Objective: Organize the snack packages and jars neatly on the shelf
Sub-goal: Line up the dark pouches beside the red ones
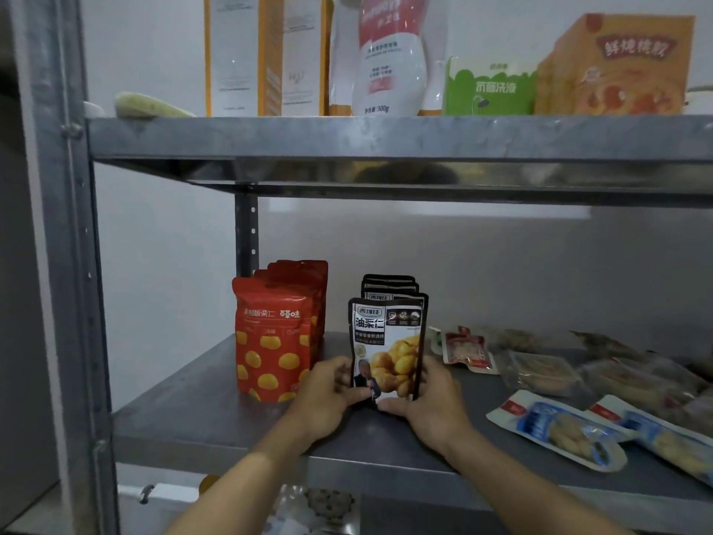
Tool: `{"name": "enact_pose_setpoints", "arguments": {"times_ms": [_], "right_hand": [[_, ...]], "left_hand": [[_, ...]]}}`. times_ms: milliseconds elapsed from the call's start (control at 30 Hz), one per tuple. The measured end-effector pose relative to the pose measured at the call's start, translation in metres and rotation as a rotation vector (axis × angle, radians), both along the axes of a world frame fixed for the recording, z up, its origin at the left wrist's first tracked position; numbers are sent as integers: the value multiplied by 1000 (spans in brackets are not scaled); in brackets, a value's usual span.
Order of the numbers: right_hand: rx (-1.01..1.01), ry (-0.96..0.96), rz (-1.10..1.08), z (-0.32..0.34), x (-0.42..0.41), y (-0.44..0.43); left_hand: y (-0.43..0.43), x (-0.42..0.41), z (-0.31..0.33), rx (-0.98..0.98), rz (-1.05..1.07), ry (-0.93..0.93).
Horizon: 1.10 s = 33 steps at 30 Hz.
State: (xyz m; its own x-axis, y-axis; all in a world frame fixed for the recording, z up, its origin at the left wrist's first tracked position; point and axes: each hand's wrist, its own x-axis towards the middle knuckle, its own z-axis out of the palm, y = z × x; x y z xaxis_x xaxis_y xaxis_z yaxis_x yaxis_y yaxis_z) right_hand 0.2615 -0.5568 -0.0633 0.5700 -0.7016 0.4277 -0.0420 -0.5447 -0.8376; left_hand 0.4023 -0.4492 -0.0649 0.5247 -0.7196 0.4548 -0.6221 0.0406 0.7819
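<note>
Your left hand point(328, 395) and right hand point(432, 403) clasp the black-edged chestnut pouch point(387, 347) upright on the grey metal shelf point(200, 411), fronting a row of like pouches. Beside it stand red chestnut pouches point(274, 337); clear flat snack packs point(559, 428) lie scattered rightward against the white wall point(166, 245).
</note>
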Motion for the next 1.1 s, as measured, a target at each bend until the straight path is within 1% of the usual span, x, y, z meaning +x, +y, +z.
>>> {"name": "enact_pose_setpoints", "arguments": {"times_ms": [167,367,733,933,1033,1100], "right_hand": [[85,-3,11,-6,0,-12],[136,-2,-1,-8,-2,-12],[115,24,-13,-3,-6,-6],[120,35,-11,-1,-7,-3],[95,84,-34,7,-16,4],[13,143,-33,13,-30,13]], "left_hand": [[-5,2,-2,51,-7,-117],[-4,-1,-3,89,-9,-176],[0,-2,-3,95,6,-203],[2,-5,0,109,15,-169],[8,-12,4,118,58,-137],[18,-20,4,163,146,-181]]}}
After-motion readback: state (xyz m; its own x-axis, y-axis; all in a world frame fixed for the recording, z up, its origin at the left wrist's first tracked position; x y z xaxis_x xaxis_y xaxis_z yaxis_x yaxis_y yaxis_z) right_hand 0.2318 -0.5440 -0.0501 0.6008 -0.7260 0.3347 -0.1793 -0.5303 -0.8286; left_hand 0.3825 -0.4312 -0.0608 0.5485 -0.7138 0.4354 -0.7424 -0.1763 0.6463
